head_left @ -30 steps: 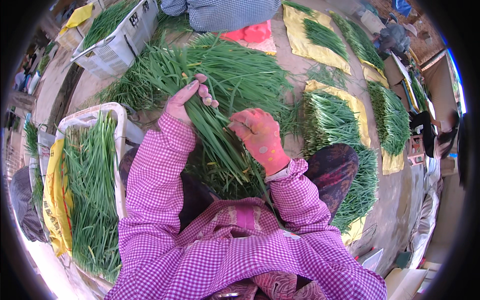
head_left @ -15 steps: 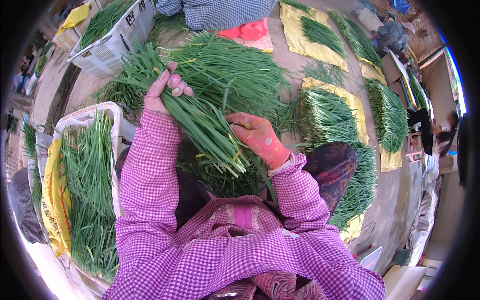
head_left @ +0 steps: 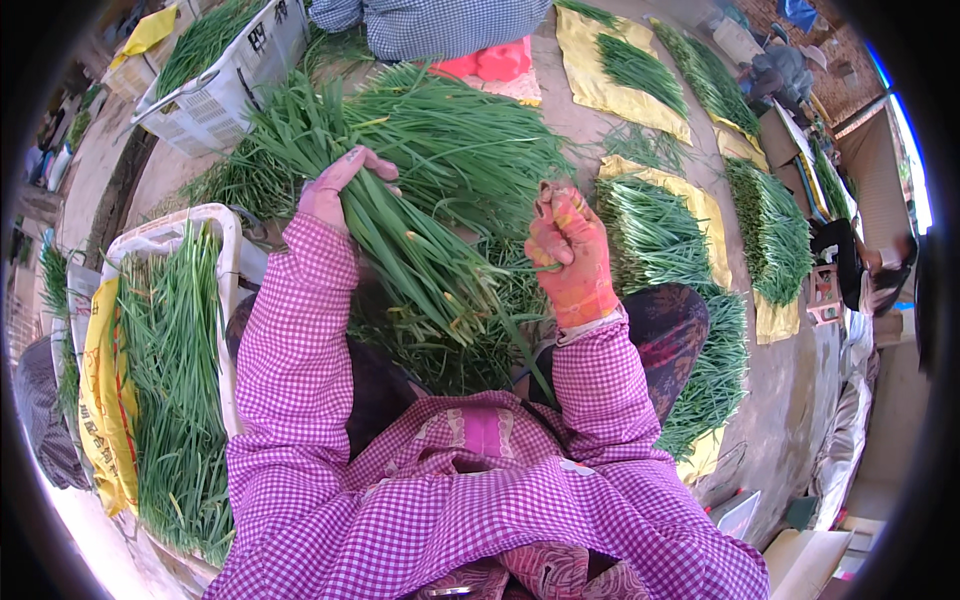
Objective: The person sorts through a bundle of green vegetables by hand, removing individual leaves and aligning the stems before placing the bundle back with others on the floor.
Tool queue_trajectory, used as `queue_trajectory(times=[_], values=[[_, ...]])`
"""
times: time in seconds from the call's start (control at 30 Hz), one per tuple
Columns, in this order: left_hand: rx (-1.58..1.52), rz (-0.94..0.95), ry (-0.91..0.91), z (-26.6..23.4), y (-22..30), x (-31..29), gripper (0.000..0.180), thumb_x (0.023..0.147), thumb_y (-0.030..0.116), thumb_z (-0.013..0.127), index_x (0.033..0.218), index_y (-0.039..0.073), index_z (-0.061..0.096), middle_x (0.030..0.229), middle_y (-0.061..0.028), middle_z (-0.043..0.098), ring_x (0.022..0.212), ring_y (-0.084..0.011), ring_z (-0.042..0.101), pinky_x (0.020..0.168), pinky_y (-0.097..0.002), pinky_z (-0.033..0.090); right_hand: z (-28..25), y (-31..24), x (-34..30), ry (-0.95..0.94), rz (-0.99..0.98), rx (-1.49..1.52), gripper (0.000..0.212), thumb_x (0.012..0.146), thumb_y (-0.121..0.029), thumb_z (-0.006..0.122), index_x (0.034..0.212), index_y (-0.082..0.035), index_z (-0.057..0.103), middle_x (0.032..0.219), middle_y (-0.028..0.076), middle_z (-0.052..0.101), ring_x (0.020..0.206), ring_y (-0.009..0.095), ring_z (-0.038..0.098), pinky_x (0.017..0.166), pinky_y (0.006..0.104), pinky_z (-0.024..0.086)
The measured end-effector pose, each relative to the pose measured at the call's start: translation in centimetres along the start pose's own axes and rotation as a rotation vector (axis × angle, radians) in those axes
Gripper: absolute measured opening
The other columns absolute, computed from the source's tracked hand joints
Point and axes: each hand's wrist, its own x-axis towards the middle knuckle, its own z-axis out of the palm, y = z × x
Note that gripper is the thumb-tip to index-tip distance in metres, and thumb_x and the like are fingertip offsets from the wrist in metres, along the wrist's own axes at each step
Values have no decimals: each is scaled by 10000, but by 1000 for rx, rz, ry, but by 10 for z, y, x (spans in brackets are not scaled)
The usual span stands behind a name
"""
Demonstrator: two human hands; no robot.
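My left hand (head_left: 345,187) is closed round a thick bunch of garlic chives (head_left: 410,240), its leafy tops fanning out at the upper left and its pale cut ends pointing down right. Apart from the bunch, to its right, my right hand (head_left: 572,255) is raised in a stained orange-pink glove. Its fingers are curled in, and a thin green chive leaf sticks out from them on the left side. Beyond the bunch lies a large heap of chives (head_left: 460,140). Loose leaves (head_left: 440,360) cover the ground between my knees.
A white crate (head_left: 235,250) of chives with a yellow sack stands at my left; another white crate (head_left: 215,105) is farther off. Stacked chives (head_left: 660,240) lie on yellow sacking (head_left: 710,225) at my right. A red cushion-like thing (head_left: 500,65) and a person's checked clothing (head_left: 450,25) are ahead.
My right hand has moved right and up, away from the cut ends of the bunch, with a leaf in its fingers. My left hand has shifted slightly and still grips the bunch.
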Motion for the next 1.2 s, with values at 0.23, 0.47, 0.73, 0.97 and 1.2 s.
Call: queue_trajectory(times=[0.23, 0.47, 0.73, 0.97, 1.2], values=[[-108, 219, 363, -31, 20, 10, 195, 852, 212, 555, 868, 17, 550, 845, -171, 638, 743, -262, 604, 646, -402, 526, -14, -59, -4, -16, -281, -404, 219, 884, -200, 578, 1038, -48, 545, 880, 15, 570, 523, 53, 452, 445, 192, 329], [-202, 206, 337, -37, 11, 18, 207, 859, 211, 567, 872, 5, 554, 849, -180, 632, 758, -288, 609, 633, -445, 534, 4, 4, -9, -233, 155, -1283, 593, 826, -189, 653, 1323, -20, 378, 1080, 79, 596, 774, 157, 580, 713, 265, 477], [-550, 340, 564, -39, 30, 7, 131, 842, 155, 552, 839, 27, 529, 846, -140, 604, 856, -313, 589, 810, -492, 482, -27, -58, -2, 69, 40, -918, 361, 859, -176, 620, 1160, 5, 536, 947, 58, 629, 703, 101, 556, 646, 207, 447], [-647, 356, 626, -21, 14, 7, 173, 880, 196, 526, 913, 26, 520, 949, -152, 620, 888, -295, 593, 843, -502, 475, 9, 67, -1, -218, 338, -511, 632, 845, -201, 639, 1359, -32, 313, 1230, 130, 494, 1005, 205, 561, 793, 317, 490], [-815, 560, 623, -48, 36, 2, 153, 874, 195, 521, 862, 48, 481, 841, -119, 564, 812, -283, 563, 790, -547, 485, 6, 52, -13, 71, 498, -469, 164, 884, -173, 550, 905, -11, 555, 711, 51, 560, 381, 57, 361, 313, 186, 262]])
